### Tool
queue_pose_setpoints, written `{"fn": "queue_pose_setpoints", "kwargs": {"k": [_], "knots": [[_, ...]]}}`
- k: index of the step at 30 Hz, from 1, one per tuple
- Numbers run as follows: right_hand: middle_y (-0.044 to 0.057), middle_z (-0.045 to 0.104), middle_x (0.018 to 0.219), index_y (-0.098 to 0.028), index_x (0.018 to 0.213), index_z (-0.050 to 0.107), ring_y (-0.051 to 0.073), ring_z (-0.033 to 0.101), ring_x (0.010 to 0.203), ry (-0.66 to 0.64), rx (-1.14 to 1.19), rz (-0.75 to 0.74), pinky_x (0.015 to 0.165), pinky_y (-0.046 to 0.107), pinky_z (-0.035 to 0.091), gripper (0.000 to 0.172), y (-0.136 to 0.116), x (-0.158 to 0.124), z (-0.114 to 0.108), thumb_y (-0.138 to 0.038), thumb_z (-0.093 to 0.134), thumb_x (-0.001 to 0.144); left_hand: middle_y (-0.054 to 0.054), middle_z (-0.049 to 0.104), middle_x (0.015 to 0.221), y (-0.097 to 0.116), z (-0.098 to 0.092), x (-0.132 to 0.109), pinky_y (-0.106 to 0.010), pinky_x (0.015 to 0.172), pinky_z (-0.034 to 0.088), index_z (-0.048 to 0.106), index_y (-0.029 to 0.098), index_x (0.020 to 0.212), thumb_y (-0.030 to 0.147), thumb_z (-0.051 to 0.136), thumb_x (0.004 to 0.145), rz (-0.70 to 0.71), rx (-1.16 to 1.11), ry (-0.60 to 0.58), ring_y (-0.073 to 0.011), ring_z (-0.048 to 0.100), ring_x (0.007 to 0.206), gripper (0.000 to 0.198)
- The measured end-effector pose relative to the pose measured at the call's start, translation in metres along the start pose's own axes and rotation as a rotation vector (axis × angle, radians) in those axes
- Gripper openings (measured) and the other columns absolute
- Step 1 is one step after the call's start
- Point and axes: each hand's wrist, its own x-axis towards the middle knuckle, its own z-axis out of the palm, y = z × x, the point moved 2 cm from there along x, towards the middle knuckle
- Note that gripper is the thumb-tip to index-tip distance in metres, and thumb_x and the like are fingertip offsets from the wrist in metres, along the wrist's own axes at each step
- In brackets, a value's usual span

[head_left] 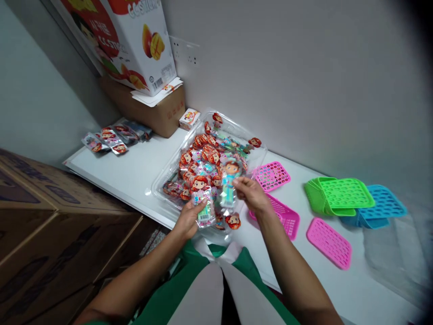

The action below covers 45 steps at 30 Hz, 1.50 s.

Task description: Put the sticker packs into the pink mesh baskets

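A small doll packet (pixel 202 198), sealed in glossy clear film with a red-haired head at its top, is gripped in the left hand (pixel 188 220), whose fingers are closed around its lower end. A second, taller doll packet (pixel 229 183) (brown-haired, with a teal body) is pinched near its middle by the fingertips of the right hand (pixel 253 195). Both packets are held just above the near edge of a shallow clear plastic tray (pixel 158 183), which is heaped with more crinkly packets (pixel 203 155) of the same kind. The tray is set on a smooth white table (pixel 135 167) against a grey wall. Just right of the right hand, pink perforated baskets (pixel 287 216) are lain flat; a flat pink lid (pixel 329 242), stacked green baskets (pixel 334 196) and blue baskets (pixel 382 205) are spread further right. Brown cardboard boxes (pixel 50 216) are stacked at the left.
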Motion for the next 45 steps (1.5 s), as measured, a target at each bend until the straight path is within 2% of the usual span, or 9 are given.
{"fn": "queue_pose_setpoints", "kwargs": {"k": [5,10,15,18,22,27,32,40,45], "knots": [[-0.002,0.055,0.061,-0.017,0.080,0.062,0.012,0.050,0.054,-0.134,-0.362,-0.082,0.051,0.023,0.039,0.029,0.030,-0.040,0.037,-0.045,0.059,0.085,-0.012,0.073,0.092,-0.010,-0.003,-0.009,-0.037,0.078,0.056,0.063,0.010,0.108,0.033,0.078,0.070,-0.060,-0.009,-0.140,-0.0260,0.070,0.083,0.047],[0.012,0.060,0.117,-0.019,0.121,0.059,0.024,0.056,0.102,-0.068,-1.128,-0.376,0.083,0.036,0.044,0.031,0.022,-0.031,-0.005,-0.018,0.043,0.094,-0.010,0.074,0.088,-0.012,-0.023,-0.019,-0.036,0.078,0.056,0.063,0.011,0.111,0.020,0.076,0.072,-0.127,0.052,-0.092,-0.0236,0.070,0.078,0.042],[0.009,0.034,0.148,-0.026,0.122,0.061,0.032,0.034,0.128,-0.612,-1.651,-0.721,0.095,0.047,0.035,0.034,0.028,-0.012,-0.011,-0.015,0.050,0.092,-0.009,0.074,0.082,-0.005,-0.030,-0.018,-0.034,0.072,0.057,0.063,0.010,0.111,0.019,0.076,0.071,-0.106,0.044,-0.049,-0.0216,0.070,0.068,0.044],[0.007,0.050,0.136,-0.020,0.103,0.069,0.029,0.038,0.126,-0.701,-1.585,-0.806,0.095,0.044,0.035,0.023,0.036,-0.005,-0.008,-0.021,0.048,0.095,-0.010,0.074,0.082,0.000,-0.028,-0.016,-0.034,0.070,0.057,0.062,0.010,0.111,0.021,0.077,0.070,-0.082,0.061,-0.043,-0.0225,0.070,0.068,0.045],[0.008,0.065,0.110,-0.020,0.104,0.067,0.024,0.051,0.108,-0.466,-1.226,-0.757,0.088,0.040,0.039,0.022,0.027,-0.008,-0.023,-0.023,0.046,0.096,-0.008,0.073,0.081,0.007,-0.032,-0.012,-0.033,0.069,0.057,0.062,0.011,0.111,0.022,0.078,0.068,-0.019,0.074,0.013,-0.0226,0.070,0.070,0.048],[0.004,0.065,0.080,-0.018,0.090,0.061,0.016,0.058,0.073,-0.152,-0.528,-0.326,0.070,0.031,0.046,0.027,0.015,-0.026,-0.023,-0.044,0.053,0.092,-0.008,0.074,0.088,0.011,-0.030,-0.005,-0.031,0.070,0.056,0.061,0.014,0.113,0.026,0.080,0.067,0.054,0.087,0.029,-0.0229,0.071,0.077,0.051],[0.002,0.064,0.076,-0.017,0.087,0.056,0.011,0.056,0.062,-0.312,-0.067,0.017,0.058,0.024,0.046,0.039,0.033,-0.052,0.028,-0.055,0.062,0.082,-0.008,0.074,0.084,0.005,-0.016,-0.005,-0.030,0.068,0.056,0.062,0.013,0.110,0.031,0.078,0.068,-0.025,0.114,-0.030,-0.0243,0.071,0.077,0.048],[-0.001,0.060,0.072,-0.016,0.086,0.054,0.008,0.053,0.060,-0.331,0.073,0.047,0.057,0.019,0.043,0.040,0.017,-0.060,0.036,-0.053,0.065,0.080,-0.005,0.074,0.082,0.000,-0.026,-0.001,-0.032,0.071,0.058,0.062,0.018,0.111,0.024,0.079,0.066,-0.104,0.242,0.046,-0.0252,0.071,0.080,0.048],[-0.003,0.059,0.070,-0.017,0.085,0.060,0.010,0.054,0.065,-0.229,-0.452,-0.005,0.057,0.018,0.037,0.007,0.029,-0.056,0.052,-0.023,0.057,0.087,-0.005,0.075,0.092,0.006,-0.016,-0.004,-0.036,0.082,0.057,0.065,0.022,0.106,0.046,0.072,0.071,-0.192,0.117,0.048,-0.0287,0.068,0.095,0.044]]}}
